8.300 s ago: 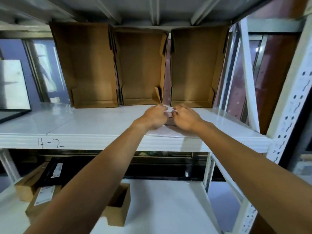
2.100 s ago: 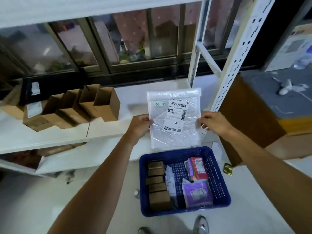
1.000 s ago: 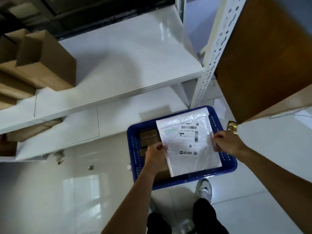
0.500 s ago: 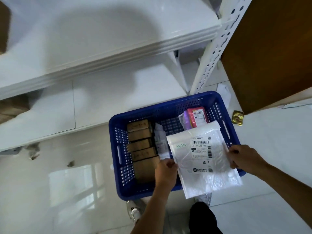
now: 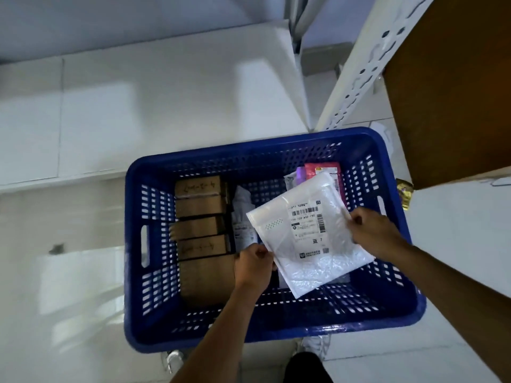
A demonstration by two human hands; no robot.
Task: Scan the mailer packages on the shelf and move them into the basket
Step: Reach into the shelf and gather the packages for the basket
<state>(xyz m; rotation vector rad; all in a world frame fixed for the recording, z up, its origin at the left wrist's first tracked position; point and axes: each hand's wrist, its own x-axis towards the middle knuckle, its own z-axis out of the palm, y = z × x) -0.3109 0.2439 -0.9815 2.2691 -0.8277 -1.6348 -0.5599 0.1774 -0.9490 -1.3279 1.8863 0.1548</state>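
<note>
Lowering a white bubble mailer (image 5: 309, 233) into the blue basket (image 5: 138, 244), left hand (image 5: 255, 265) and right hand (image 5: 372, 233) pinching its edges; boxes (image 5: 200, 225) already inside, release pending.

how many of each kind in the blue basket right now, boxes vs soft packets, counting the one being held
brown cardboard boxes: 5
white bubble mailer, held by left hand and right hand: 1
pink packet, purple packet, slim white packet: 3
total: 9 in view
</note>
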